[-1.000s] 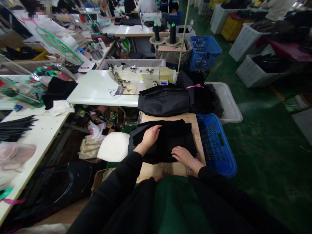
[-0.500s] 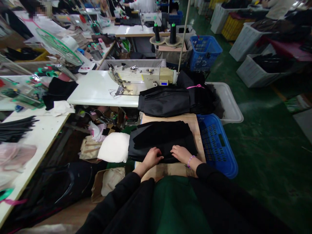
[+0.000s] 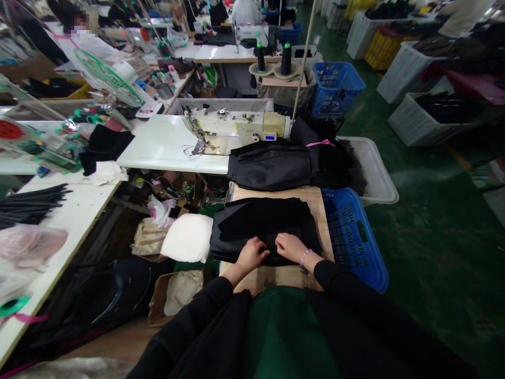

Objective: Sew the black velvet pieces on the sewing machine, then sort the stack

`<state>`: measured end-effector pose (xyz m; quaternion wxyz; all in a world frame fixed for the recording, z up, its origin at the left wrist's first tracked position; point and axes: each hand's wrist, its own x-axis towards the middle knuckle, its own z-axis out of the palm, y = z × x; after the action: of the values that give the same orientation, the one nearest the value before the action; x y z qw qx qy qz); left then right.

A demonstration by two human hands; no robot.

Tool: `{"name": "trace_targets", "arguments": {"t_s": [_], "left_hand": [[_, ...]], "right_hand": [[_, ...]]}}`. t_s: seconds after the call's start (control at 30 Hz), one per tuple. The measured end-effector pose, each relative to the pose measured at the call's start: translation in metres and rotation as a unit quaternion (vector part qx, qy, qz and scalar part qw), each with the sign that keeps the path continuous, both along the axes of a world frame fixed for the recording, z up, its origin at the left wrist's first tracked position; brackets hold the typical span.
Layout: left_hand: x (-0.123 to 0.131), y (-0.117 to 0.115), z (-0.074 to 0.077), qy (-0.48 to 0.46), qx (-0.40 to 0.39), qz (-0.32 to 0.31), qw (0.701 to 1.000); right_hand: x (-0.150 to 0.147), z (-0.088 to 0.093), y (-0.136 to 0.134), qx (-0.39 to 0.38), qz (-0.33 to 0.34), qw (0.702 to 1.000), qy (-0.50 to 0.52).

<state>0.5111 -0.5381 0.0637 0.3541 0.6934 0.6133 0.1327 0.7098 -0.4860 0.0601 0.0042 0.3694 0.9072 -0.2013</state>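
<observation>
A stack of black fabric pieces (image 3: 268,221) lies on a light wooden board (image 3: 320,208) right in front of me. My left hand (image 3: 252,253) is at the near edge of the stack, its fingers curled in on the fabric. A short way to the right, my right hand (image 3: 290,246) pinches the same near edge, a beaded bracelet on its wrist. The fingertips of both hands are partly hidden against the dark cloth. Beyond lies a second black fabric stack (image 3: 272,166), beside a dark bundle tied with a pink strip (image 3: 320,143).
A sewing machine (image 3: 236,123) stands on the white table (image 3: 153,142) beyond the stacks. To the left is a white cushion (image 3: 187,238). A blue basket (image 3: 355,237) and a pale plastic bin (image 3: 379,168) stand at the right. A person (image 3: 84,37) sits at the far left.
The view has shifted slightly, so the scene sits a little further right. Both hands stay at the near edge of the stack, the gap between them slightly smaller.
</observation>
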Motion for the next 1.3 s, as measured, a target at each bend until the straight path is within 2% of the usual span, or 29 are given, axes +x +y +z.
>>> {"name": "trace_targets", "arguments": {"t_s": [0.1, 0.2, 0.33, 0.43, 0.53, 0.73, 0.87, 1.03, 1.17, 1.3], "left_hand": [[0.004, 0.002, 0.002, -0.002, 0.017, 0.035, 0.999], [-0.001, 0.008, 0.001, -0.025, 0.014, 0.055, 0.998], [-0.014, 0.017, -0.003, -0.065, 0.002, 0.075, 0.995], [-0.02, 0.021, -0.004, -0.082, 0.004, 0.096, 0.992], [-0.023, 0.022, -0.003, -0.093, 0.011, 0.099, 0.991], [-0.027, 0.014, 0.003, -0.104, -0.016, -0.002, 0.994], [-0.029, 0.009, 0.007, -0.08, -0.016, -0.056, 0.995], [-0.021, 0.007, 0.012, -0.008, 0.009, -0.087, 0.996], [-0.014, 0.005, 0.016, 0.053, 0.038, -0.102, 0.993], [-0.022, 0.01, 0.027, 0.074, 0.061, -0.12, 0.988]], "right_hand": [[0.001, 0.003, 0.0, 0.016, -0.067, 0.997, 0.02], [0.005, 0.012, -0.004, 0.036, -0.085, 0.995, 0.036], [0.009, 0.019, -0.011, 0.031, -0.012, 0.999, 0.036], [0.008, 0.014, -0.014, 0.001, 0.045, 0.999, 0.014], [0.006, 0.005, -0.013, -0.017, 0.065, 0.998, -0.01], [0.001, 0.001, -0.007, -0.035, 0.062, 0.997, -0.02], [0.001, 0.005, -0.008, -0.033, 0.006, 0.999, -0.008], [0.0, 0.008, -0.01, -0.014, -0.056, 0.998, 0.026], [-0.003, 0.011, -0.011, 0.016, -0.077, 0.995, 0.056], [0.004, 0.018, -0.019, 0.054, -0.078, 0.993, 0.076]]}}
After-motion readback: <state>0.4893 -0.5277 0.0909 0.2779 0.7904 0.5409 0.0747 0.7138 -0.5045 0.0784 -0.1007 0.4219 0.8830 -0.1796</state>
